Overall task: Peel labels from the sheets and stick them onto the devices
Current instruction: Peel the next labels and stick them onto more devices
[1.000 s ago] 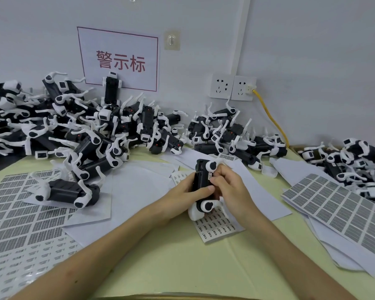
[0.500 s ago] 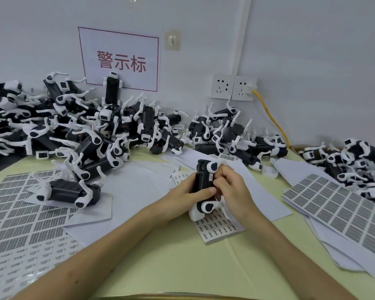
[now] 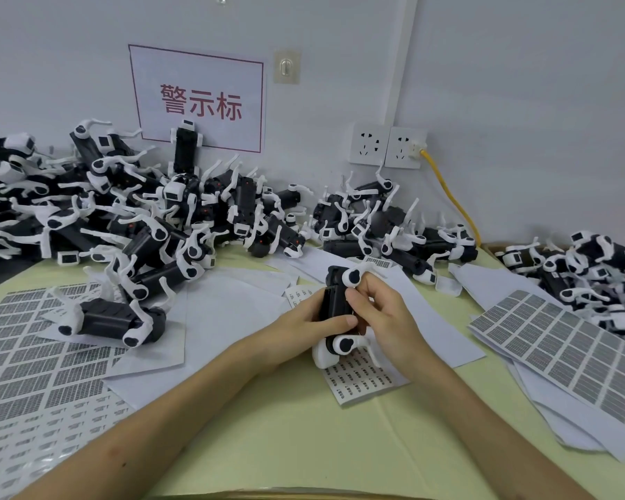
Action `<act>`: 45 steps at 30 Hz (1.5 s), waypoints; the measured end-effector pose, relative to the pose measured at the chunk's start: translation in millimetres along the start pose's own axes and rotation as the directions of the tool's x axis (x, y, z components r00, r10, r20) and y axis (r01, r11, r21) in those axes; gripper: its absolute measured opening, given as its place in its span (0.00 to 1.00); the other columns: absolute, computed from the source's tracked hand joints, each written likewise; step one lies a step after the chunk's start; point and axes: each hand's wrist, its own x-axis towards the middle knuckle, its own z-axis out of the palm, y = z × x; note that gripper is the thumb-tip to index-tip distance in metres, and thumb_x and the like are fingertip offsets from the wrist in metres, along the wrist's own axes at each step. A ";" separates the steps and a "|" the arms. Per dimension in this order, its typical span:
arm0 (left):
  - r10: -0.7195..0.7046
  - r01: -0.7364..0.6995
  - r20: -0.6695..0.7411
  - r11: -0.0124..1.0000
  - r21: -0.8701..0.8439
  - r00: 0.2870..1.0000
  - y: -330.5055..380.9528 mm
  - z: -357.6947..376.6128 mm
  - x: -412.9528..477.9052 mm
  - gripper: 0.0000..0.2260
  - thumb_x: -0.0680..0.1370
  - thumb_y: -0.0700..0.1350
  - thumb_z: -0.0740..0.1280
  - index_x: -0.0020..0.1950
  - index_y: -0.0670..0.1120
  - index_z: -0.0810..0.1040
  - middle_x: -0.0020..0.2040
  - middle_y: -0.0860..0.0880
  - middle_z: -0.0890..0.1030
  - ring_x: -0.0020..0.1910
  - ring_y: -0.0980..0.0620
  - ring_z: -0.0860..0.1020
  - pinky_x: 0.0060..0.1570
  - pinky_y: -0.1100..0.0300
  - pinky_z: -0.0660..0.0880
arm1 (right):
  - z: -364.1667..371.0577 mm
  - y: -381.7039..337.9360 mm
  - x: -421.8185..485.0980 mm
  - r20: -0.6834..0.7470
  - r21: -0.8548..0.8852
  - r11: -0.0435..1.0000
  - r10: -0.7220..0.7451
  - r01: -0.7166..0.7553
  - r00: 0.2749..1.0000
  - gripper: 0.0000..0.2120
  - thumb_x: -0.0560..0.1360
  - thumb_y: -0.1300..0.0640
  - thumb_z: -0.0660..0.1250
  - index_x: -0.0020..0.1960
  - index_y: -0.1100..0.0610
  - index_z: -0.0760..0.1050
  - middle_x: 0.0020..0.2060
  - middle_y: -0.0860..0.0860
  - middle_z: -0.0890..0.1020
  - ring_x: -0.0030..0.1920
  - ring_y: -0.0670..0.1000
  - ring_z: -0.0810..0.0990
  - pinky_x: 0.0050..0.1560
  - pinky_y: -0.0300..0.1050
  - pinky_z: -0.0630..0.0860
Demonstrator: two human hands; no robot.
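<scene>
I am holding one device point(image 3: 334, 301) between both hands at the middle of the desk point(image 3: 304, 445). It is standing nearly upright, its long axis running from the white end nearest me to the white end pointing away. The lower end is resting on, or hanging just over, the small label sheet point(image 3: 361, 382); I cannot tell which.

My left grip point(image 3: 296, 328) is wrapping the black body from the left, with the fingers curling behind it and the thumb lying across its lower front. My right grip point(image 3: 383, 315) is closing on the same device from the right, its fingertips point(image 3: 352, 295) curling in against the right-hand edge of the body, about midway along. Those fingertips are hiding the label, so I am not seeing whether it is already lying flat.

The face being worked is turning toward my right side, so I am judging the right grip to be the nearer one for pressing, with the left only steadying. I am expecting the coming move to be a rub along the long axis, up or down the body rather than across it. The left thumb is bracing against that push, since the device could twist in my hold and leave the label crooked
</scene>
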 end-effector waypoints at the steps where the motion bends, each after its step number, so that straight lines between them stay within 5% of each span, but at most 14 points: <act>1: -0.005 0.005 0.011 1.000 -0.004 1.000 -0.1 -1.0 -0.2 0.18 0.82 0.49 0.69 0.72 0.50 0.73 0.64 0.52 0.84 0.66 0.54 0.81 0.68 0.55 0.75 | 0.0 -0.6 -0.5 0.005 0.032 0.999 0.011 -0.011 1.000 0.16 0.79 0.54 0.65 0.41 0.64 0.64 0.33 0.47 0.69 0.36 0.48 0.68 0.37 0.40 0.68; 5: -0.010 0.011 0.031 1.000 -0.025 0.999 -1.2 -2.2 0.4 0.17 0.83 0.48 0.69 0.71 0.48 0.73 0.61 0.49 0.86 0.65 0.52 0.82 0.69 0.52 0.74 | -0.7 -3.3 -0.3 0.010 0.101 0.993 0.064 -0.064 0.998 0.15 0.83 0.64 0.62 0.40 0.61 0.62 0.31 0.48 0.67 0.32 0.48 0.66 0.34 0.38 0.67; 10: -0.022 0.021 -0.024 0.999 -0.038 0.999 -1.2 1.0 1.9 0.17 0.79 0.52 0.71 0.66 0.49 0.77 0.58 0.49 0.86 0.61 0.51 0.83 0.66 0.51 0.77 | 0.3 -4.0 2.0 -0.014 0.155 0.984 0.093 -0.090 0.996 0.15 0.83 0.63 0.61 0.39 0.58 0.63 0.30 0.50 0.67 0.32 0.49 0.67 0.36 0.43 0.66; 14: -0.096 0.065 -0.166 0.981 -0.183 0.981 4.4 2.1 4.6 0.19 0.78 0.53 0.75 0.64 0.47 0.78 0.56 0.42 0.86 0.46 0.46 0.86 0.41 0.57 0.81 | -5.4 -3.3 7.7 -0.156 0.083 0.996 0.046 -0.033 0.987 0.16 0.81 0.63 0.65 0.36 0.56 0.67 0.28 0.50 0.71 0.31 0.49 0.68 0.36 0.47 0.68; 16: -0.144 0.065 -0.245 0.950 -0.305 0.959 8.3 -2.3 4.9 0.24 0.75 0.55 0.76 0.62 0.42 0.74 0.50 0.38 0.84 0.35 0.45 0.82 0.27 0.59 0.74 | -16.4 -6.8 10.0 -0.284 0.074 0.997 0.001 0.021 0.959 0.17 0.78 0.61 0.68 0.32 0.53 0.69 0.27 0.50 0.71 0.30 0.49 0.68 0.34 0.44 0.68; 20: -0.135 0.063 -0.171 0.927 -0.370 0.976 18.1 -16.2 0.8 0.22 0.77 0.59 0.71 0.54 0.41 0.76 0.44 0.40 0.82 0.30 0.46 0.76 0.23 0.62 0.65 | -41.6 -9.6 13.8 -0.455 0.200 0.979 0.051 0.046 0.889 0.12 0.75 0.57 0.67 0.33 0.52 0.72 0.31 0.53 0.76 0.31 0.51 0.71 0.35 0.46 0.66; 22: -0.165 0.129 -0.058 0.910 -0.395 0.985 23.4 -19.1 -2.7 0.20 0.79 0.62 0.66 0.48 0.45 0.83 0.44 0.41 0.84 0.29 0.47 0.77 0.24 0.63 0.65 | -44.4 -11.7 15.9 -0.360 0.251 0.968 0.102 -0.009 0.927 0.05 0.76 0.56 0.65 0.42 0.53 0.79 0.41 0.52 0.83 0.39 0.50 0.79 0.41 0.46 0.70; 26: -0.210 0.250 0.143 0.884 -0.394 0.967 27.6 -15.5 -4.9 0.25 0.79 0.64 0.60 0.57 0.45 0.85 0.43 0.40 0.85 0.28 0.45 0.80 0.21 0.62 0.70 | -42.3 -11.9 15.4 0.028 0.300 0.948 0.106 -0.109 0.994 0.26 0.68 0.57 0.59 0.64 0.55 0.80 0.64 0.52 0.82 0.64 0.54 0.79 0.61 0.54 0.75; 30: -0.240 0.306 0.195 0.824 -0.477 0.951 29.8 -19.7 -6.7 0.33 0.78 0.68 0.56 0.54 0.43 0.88 0.48 0.38 0.85 0.25 0.45 0.81 0.18 0.62 0.73 | -43.0 -14.5 12.9 0.142 0.303 0.947 0.069 -0.110 0.987 0.20 0.71 0.58 0.63 0.60 0.54 0.84 0.62 0.59 0.82 0.62 0.58 0.80 0.61 0.56 0.76; 33: -0.223 0.236 0.095 0.785 -0.573 0.970 29.7 -23.0 -7.0 0.36 0.81 0.69 0.51 0.42 0.44 0.89 0.48 0.40 0.84 0.23 0.48 0.77 0.20 0.64 0.72 | -50.2 -12.1 14.9 0.088 0.229 0.967 0.096 -0.114 0.992 0.17 0.74 0.59 0.66 0.62 0.55 0.83 0.59 0.60 0.82 0.56 0.58 0.80 0.53 0.56 0.77; 37: -0.290 0.143 -0.130 0.755 -0.641 0.948 24.8 -22.5 -1.2 0.28 0.83 0.65 0.58 0.39 0.48 0.87 0.35 0.46 0.82 0.22 0.50 0.76 0.21 0.63 0.75 | -51.6 -12.2 11.4 0.192 0.125 0.976 0.155 -0.181 0.969 0.13 0.79 0.55 0.69 0.63 0.50 0.82 0.42 0.48 0.80 0.39 0.50 0.77 0.34 0.41 0.72; 42: -0.212 0.029 -0.517 0.940 -0.340 0.830 13.1 -23.8 7.4 0.13 0.85 0.52 0.59 0.47 0.52 0.80 0.39 0.49 0.85 0.29 0.50 0.79 0.28 0.59 0.77 | -51.0 -11.2 14.2 0.101 0.100 0.956 0.265 -0.275 0.959 0.15 0.81 0.58 0.67 0.61 0.69 0.77 0.45 0.59 0.79 0.31 0.53 0.74 0.27 0.41 0.71; 45: -0.134 -0.022 -0.632 0.972 -0.233 0.763 7.5 -34.2 10.8 0.12 0.84 0.48 0.60 0.52 0.45 0.80 0.47 0.46 0.85 0.31 0.49 0.79 0.32 0.56 0.77 | -59.4 -14.8 17.0 -0.037 0.212 0.930 0.314 -0.300 0.949 0.08 0.81 0.59 0.66 0.51 0.63 0.82 0.42 0.59 0.79 0.32 0.56 0.73 0.23 0.39 0.69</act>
